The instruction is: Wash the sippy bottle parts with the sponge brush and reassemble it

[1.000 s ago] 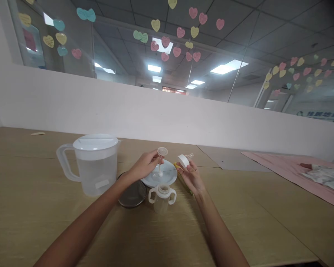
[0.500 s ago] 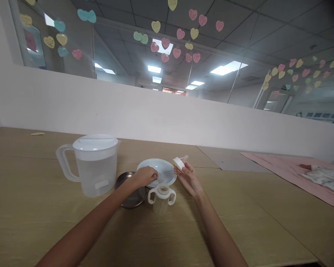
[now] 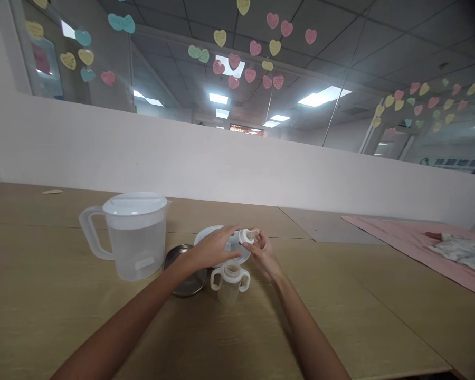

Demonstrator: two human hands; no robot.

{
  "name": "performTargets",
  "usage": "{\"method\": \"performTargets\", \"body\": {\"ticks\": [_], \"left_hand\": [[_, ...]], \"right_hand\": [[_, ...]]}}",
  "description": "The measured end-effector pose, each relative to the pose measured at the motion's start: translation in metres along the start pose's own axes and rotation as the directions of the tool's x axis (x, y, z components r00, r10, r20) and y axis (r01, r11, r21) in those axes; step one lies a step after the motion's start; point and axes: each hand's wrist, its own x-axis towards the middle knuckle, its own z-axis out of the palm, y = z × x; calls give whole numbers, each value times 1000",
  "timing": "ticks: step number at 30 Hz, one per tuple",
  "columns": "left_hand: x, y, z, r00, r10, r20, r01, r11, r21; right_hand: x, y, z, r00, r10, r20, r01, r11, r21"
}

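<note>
Between the thumb and fingers of my right hand is a baby bottle nipple in a white collar, its clear tip pointing right. My left hand hangs over the bowl with thumb and fingers spread apart, close to the collar's left side; nothing shows in it. Below both hands, a clear baby bottle with two white handles stands upright and uncapped on the table. Behind it lies a pale blue-white bowl, partly covered by my left hand. A round metal dish sits left of the bottle, partly under my left forearm.
A lidded translucent pitcher with liquid inside stands at the left. On the right a pink cloth bears a patterned white fabric. A white wall closes off the table's back, and a thin flat piece lies far left.
My left hand has opened from a pinch over the bowl and moved right towards the collar. My right hand has lowered the nipple slightly and brought it left.
</note>
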Motion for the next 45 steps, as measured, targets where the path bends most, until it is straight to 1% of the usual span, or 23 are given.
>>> {"method": "performTargets", "body": {"ticks": [3, 5, 7, 11, 14, 18, 21, 25, 30, 33, 35, 36, 38, 39, 40, 42, 45], "left_hand": [[0, 7, 11, 998, 31, -55, -28, 998, 59], [1, 7, 16, 995, 25, -96, -13, 993, 119], [2, 6, 18, 994, 22, -110, -4, 986, 167], [4, 3, 15, 995, 67, -79, -52, 982, 181], [3, 2, 13, 991, 121, -64, -111, 984, 141], [3, 3, 7, 986, 169, -16, -167, 983, 73], [2, 5, 2, 986, 164, 26, -165, 986, 38], [0, 10, -2, 989, 136, 56, -136, 991, 5], [-1, 16, -4, 986, 123, 115, -115, 991, -72], [1, 11, -4, 986, 130, 102, -128, 991, -26], [2, 1, -4, 991, 105, 83, -110, 992, 64], [2, -5, -5, 995, 72, 75, -81, 989, 124], [1, -18, -4, 998, -12, 67, -5, 969, 247], [1, -24, -3, 996, -49, 74, 25, 954, 299], [0, -30, -2, 993, -78, 92, 42, 940, 339], [0, -38, 1, 982, -122, 146, 57, 921, 386], [-1, -44, 5, 954, -198, 225, 93, 909, 405]], "right_hand": [[-3, 0, 6, 1000, -23, 17, 23, 999, -30], [-5, 0, 9, 999, -16, 28, 17, 999, -49], [-5, -1, 9, 999, 2, 37, 0, 998, -61], [-3, -1, 4, 1000, -4, -12, 4, 998, -65], [-2, -2, 0, 999, 21, -43, -24, 997, -70], [-2, -5, -2, 997, 61, -41, -62, 998, -27], [-2, -5, -2, 996, 84, -40, -84, 996, -14], [-1, -6, -3, 993, 104, -50, -104, 995, -3], [2, -8, -6, 986, 72, -147, -66, 997, 46], [5, -5, -7, 982, 63, -175, -56, 997, 45], [7, 2, -10, 982, 70, -175, -75, 997, -21], [8, 6, -12, 982, 70, -176, -85, 993, -78], [10, 16, -18, 983, 42, -176, -84, 968, -236], [11, 21, -21, 985, 14, -170, -70, 942, -329], [11, 25, -24, 987, -20, -157, -49, 904, -425], [11, 30, -30, 989, -91, -121, 0, 798, -602], [11, 32, -35, 983, -177, -57, 68, 627, -776]]}}
